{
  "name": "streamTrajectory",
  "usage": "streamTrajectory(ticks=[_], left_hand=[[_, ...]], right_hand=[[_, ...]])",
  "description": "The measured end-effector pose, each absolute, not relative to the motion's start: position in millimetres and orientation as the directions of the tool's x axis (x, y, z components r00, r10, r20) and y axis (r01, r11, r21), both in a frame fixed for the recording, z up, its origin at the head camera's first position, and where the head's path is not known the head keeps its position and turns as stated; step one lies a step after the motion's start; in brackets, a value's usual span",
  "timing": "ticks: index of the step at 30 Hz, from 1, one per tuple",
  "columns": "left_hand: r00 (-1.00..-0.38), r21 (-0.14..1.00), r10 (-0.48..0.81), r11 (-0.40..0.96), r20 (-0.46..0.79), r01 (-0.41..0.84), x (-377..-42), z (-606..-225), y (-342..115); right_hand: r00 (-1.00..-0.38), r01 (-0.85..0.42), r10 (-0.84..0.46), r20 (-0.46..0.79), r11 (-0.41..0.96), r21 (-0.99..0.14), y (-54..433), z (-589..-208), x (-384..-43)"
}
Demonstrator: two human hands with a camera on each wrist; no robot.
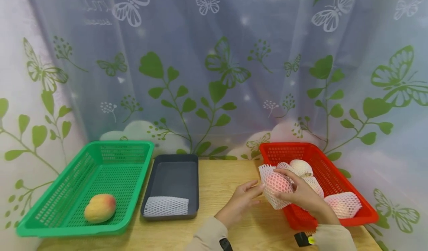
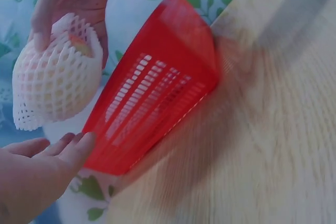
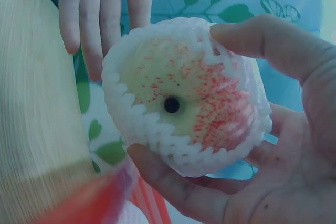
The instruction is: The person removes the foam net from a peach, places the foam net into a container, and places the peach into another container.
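Observation:
My right hand (image 1: 305,195) grips a pink and yellow peach (image 1: 278,184) wrapped in a white foam net (image 3: 152,140), above the near left side of the red basket (image 1: 334,169). In the right wrist view the peach's stem end, with a dark round hole, shows through the net's open end. Thumb and fingers curl round the net from both sides. My left hand (image 1: 239,202) is just left of the peach, fingers extended toward it and holding nothing. A gap shows between its fingers and the net in the left wrist view.
Several net-wrapped fruits (image 1: 344,204) lie in the red basket. A dark grey tray (image 1: 177,176) in the middle holds a flat white foam net (image 1: 166,206). To the left, a green basket (image 1: 117,173) contains a bare yellow-red peach (image 1: 100,208). A patterned curtain (image 1: 214,113) hangs behind the wooden table (image 1: 224,176).

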State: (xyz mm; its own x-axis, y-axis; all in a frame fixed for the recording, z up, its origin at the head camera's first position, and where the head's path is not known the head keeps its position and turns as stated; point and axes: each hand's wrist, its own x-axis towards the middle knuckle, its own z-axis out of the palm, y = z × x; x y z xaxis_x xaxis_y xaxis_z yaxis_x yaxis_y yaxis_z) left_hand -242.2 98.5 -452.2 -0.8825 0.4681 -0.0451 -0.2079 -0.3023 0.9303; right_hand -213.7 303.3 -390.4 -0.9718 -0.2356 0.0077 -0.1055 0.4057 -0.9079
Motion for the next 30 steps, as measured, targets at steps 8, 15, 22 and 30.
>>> streamTrajectory(ticks=[8, 15, 22, 30], left_hand=[[-0.856, 0.926, 0.517, -0.311, -0.023, -0.213, -249, -457, 71], [-0.845, 0.931, 0.535, -0.294, -0.026, -0.215, -252, -462, 49], [-0.833, 0.939, 0.552, -0.261, -0.045, -0.223, -252, -473, 28], [-0.867, 0.921, 0.498, -0.321, -0.034, -0.221, -246, -484, 11]], right_hand=[[-0.946, -0.139, -0.325, 0.003, 0.397, -0.907, 275, -398, -217], [-0.890, -0.202, -0.455, 0.027, 0.342, -0.918, 256, -413, -225], [-0.872, -0.189, -0.489, 0.027, 0.285, -0.940, 246, -422, -231], [-0.933, -0.108, -0.359, 0.023, 0.219, -0.970, 231, -438, -233]])
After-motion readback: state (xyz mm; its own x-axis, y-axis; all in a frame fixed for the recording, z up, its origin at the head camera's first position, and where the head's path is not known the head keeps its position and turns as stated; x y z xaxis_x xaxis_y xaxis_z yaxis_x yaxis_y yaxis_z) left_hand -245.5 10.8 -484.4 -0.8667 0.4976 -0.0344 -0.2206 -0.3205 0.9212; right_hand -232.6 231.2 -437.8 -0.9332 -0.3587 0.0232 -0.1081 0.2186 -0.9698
